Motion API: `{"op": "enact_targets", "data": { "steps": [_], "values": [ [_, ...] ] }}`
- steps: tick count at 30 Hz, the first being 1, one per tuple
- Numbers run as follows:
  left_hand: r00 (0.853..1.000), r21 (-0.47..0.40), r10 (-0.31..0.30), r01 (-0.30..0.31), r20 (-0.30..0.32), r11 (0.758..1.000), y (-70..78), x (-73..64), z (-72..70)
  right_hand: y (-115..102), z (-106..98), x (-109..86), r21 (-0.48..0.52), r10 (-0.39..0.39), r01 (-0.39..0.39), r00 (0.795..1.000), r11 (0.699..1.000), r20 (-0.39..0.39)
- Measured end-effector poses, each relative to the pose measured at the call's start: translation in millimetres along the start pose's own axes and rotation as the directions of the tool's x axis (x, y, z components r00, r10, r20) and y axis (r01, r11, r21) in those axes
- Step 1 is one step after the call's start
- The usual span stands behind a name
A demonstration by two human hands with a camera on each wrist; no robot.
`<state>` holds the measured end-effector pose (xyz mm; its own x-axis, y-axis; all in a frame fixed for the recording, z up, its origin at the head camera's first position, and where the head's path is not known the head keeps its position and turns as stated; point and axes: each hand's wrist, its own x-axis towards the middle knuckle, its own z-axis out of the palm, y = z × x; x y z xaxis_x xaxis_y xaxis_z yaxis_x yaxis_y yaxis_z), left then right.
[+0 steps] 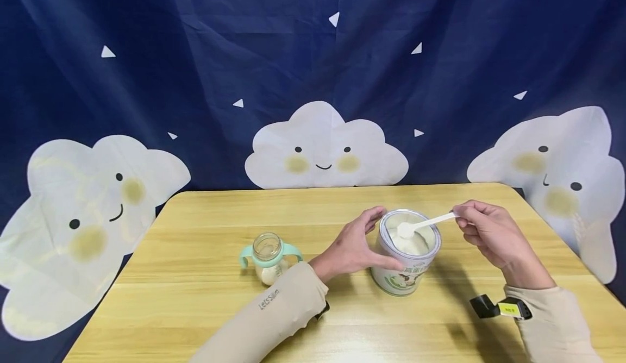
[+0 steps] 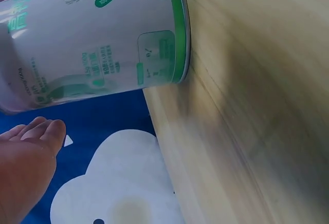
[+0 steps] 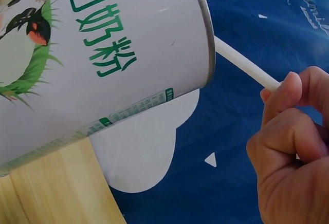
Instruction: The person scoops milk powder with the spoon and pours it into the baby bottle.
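A white tin of milk powder with green print and a cow picture stands upright on the table, its top uncovered and powder showing inside. My left hand holds it from the left, thumb along the front and fingers round the back near the rim. Between thumb and fingertips, my right hand pinches the handle end of a white scoop. The scoop's bowl lies inside the tin's mouth, over the powder. In the right wrist view the tin hides the bowl, and only the handle shows.
Left of the tin stands an uncapped baby bottle with mint-green handles and pale contents, partly hidden by the left sleeve. A dark blue cloth with white clouds hangs behind the wooden table.
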<state>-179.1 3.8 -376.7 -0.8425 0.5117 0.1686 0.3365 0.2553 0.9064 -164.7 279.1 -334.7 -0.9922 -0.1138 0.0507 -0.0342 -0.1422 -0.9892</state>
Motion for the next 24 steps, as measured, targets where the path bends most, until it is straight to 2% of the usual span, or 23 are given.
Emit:
{"op": "enact_targets", "data": {
  "steps": [8,17,24],
  "values": [
    [0.999,0.005,-0.044,0.044,-0.009,0.999,-0.8,-9.9,-14.4,-3,1,0.1,0.046,-0.021,0.021,1.000,0.999,0.001],
    [0.998,-0.031,-0.054,0.053,-0.038,0.998,1.0,-19.0,-33.3,-7,9,1.5,0.109,-0.030,0.031,1.000,0.994,-0.004],
    [0.997,-0.037,-0.057,0.055,-0.050,0.998,3.3,-22.7,-44.1,-9,16,3.4,0.108,-0.034,0.034,0.999,0.994,-0.001]
  ]
}}
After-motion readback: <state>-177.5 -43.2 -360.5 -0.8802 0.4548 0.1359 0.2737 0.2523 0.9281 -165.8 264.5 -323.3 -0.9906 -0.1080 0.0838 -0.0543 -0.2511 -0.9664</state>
